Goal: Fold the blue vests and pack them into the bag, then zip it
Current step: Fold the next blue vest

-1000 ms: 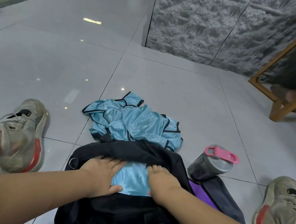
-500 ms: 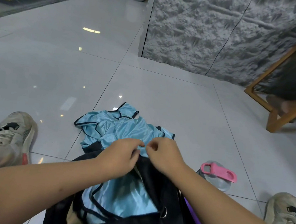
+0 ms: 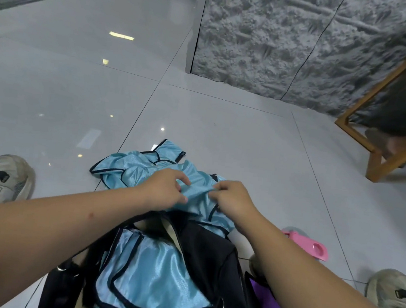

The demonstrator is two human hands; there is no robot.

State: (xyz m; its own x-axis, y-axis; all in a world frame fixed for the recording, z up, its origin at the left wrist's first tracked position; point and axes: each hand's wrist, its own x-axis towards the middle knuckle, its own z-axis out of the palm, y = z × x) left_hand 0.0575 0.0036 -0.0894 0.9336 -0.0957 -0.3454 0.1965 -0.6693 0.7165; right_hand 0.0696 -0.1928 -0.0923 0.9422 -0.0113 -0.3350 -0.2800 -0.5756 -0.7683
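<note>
One folded blue vest [image 3: 148, 281] lies in the unzipped black bag [image 3: 211, 260] as left hand [image 3: 165, 190] and right hand [image 3: 232, 198] pinch the crumpled vest pile [image 3: 135, 169] still to fold.

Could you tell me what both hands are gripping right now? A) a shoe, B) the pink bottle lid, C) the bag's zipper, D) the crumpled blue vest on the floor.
D: the left hand and right hand both pinch the crumpled blue vest lying beyond the black bag.

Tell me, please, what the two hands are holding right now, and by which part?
Both the left hand and right hand pinch a raised fold of the loose blue vest on the floor.
</note>
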